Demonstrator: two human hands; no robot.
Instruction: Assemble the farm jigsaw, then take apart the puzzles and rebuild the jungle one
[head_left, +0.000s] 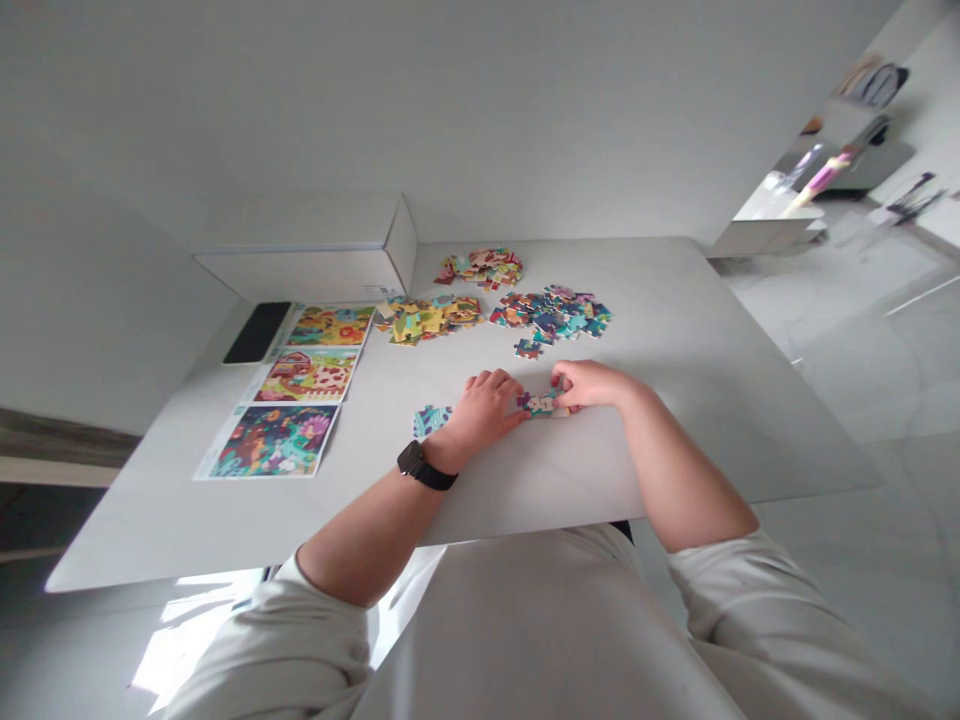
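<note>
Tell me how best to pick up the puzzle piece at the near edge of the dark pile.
Pinch the puzzle piece by its left and right edges, probably coming from the near side. It lies flat with a knobbed outline; its near edge faces open tabletop, while the dark pile lies close behind it.

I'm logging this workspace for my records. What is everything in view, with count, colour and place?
Table: one, pale, beneath the hands
Box: one, white, back left
Flat dark device: one, black, before the box
Printed pictures: three, multicoloured, left
Yellowish puzzle pile: one, right of pictures
Reddish puzzle pile: one, at the back
Bluish puzzle pile: one, beyond the hands
Puzzle pieces: count unclear, multicoloured, at the hands
Blurred items: count unclear, mixed colours, upper right
Wall: grey, behind
Floor: pale, right
Watch: one, black, left wrist
Shirt: one, off-white, bottom
Left hand: one, bare, centre
Right hand: one, bare, right of centre
</note>
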